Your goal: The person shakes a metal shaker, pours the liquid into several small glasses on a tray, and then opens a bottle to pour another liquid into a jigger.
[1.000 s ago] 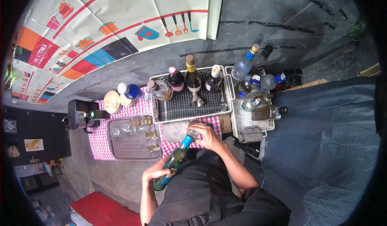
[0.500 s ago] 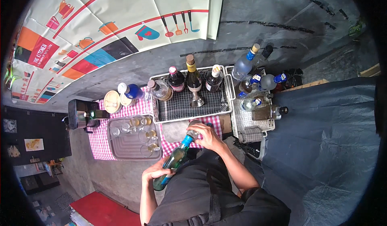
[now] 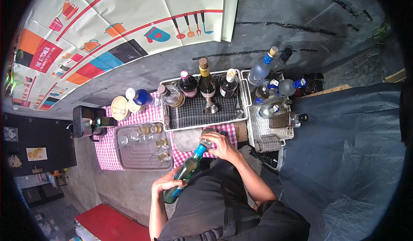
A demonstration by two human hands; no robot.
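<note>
Green bottle (image 3: 185,173), one: tilted, grasped in left hand (image 3: 167,183), body short of counter (image 3: 105,157) edge. Clear glass (image 3: 208,132), one: gripped in right hand (image 3: 221,147), at bottle's blue neck. Wire tray (image 3: 180,128): four bottles (image 3: 207,87), one jigger (image 3: 211,107). Grey tray (image 3: 134,158): open room left of two handled cups (image 3: 157,159). Hands unmoved since earlier frame.

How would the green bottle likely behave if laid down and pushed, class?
The green bottle would probably roll, given its rounded body. Its glassy shine suggests it is stiff, perhaps slippery, and likely breakable.
</note>
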